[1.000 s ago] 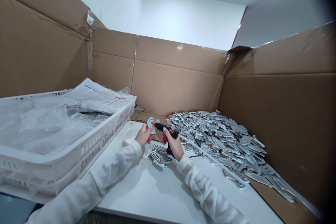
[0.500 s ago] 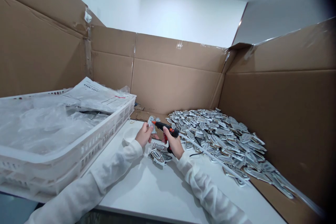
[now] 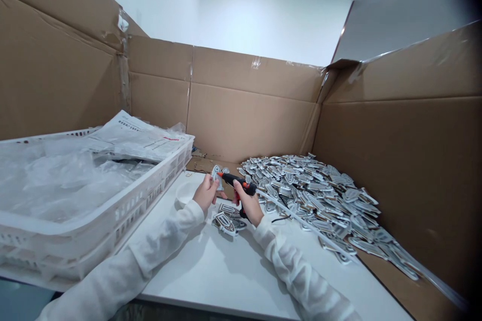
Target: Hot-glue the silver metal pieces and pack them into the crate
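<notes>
My left hand [image 3: 204,193] pinches a small shield-shaped patch [image 3: 216,176] and holds it upright above the white table [image 3: 226,271]. My right hand [image 3: 249,206] grips a black and orange glue gun [image 3: 238,183], whose nozzle points left and touches the patch. A few similar patches [image 3: 226,220] lie on the table just below both hands. Both arms wear white sleeves.
A large heap of patches [image 3: 316,200] spreads to the right along the cardboard wall [image 3: 406,160]. A white plastic crate [image 3: 113,210] with clear plastic bags and printed paper stands at the left. A small white dish [image 3: 185,193] sits near my left hand. A glue stick [image 3: 301,223] trails from the gun.
The hands stay almost still, with the glue gun tip kept against the patch. The view has shifted slightly.
</notes>
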Tool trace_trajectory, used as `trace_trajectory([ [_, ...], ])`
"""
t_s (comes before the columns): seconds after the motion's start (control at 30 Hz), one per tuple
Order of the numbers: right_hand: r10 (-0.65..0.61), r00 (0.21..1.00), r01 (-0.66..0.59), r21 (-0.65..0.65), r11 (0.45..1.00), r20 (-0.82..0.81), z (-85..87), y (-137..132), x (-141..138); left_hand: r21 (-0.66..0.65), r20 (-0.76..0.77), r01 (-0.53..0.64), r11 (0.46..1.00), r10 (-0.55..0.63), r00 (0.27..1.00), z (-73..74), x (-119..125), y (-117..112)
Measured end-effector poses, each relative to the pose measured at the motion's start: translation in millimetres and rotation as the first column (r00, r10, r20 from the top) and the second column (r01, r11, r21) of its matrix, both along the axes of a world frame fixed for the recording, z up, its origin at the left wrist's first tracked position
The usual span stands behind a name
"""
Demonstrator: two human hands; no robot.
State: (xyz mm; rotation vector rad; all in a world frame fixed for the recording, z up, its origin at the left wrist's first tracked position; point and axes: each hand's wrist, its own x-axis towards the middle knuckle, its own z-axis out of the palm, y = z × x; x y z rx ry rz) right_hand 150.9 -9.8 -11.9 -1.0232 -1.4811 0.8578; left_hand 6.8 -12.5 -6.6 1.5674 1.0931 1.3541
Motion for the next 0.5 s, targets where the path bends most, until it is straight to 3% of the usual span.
trace_trajectory([
  [0.5,-0.016,0.999,0.016,0.009,1.0,0.035,0.3,0.0,1.1,-0.02,0.009,-0.001,1.0,0.001,1.0,3.3,1.5,-2.9],
])
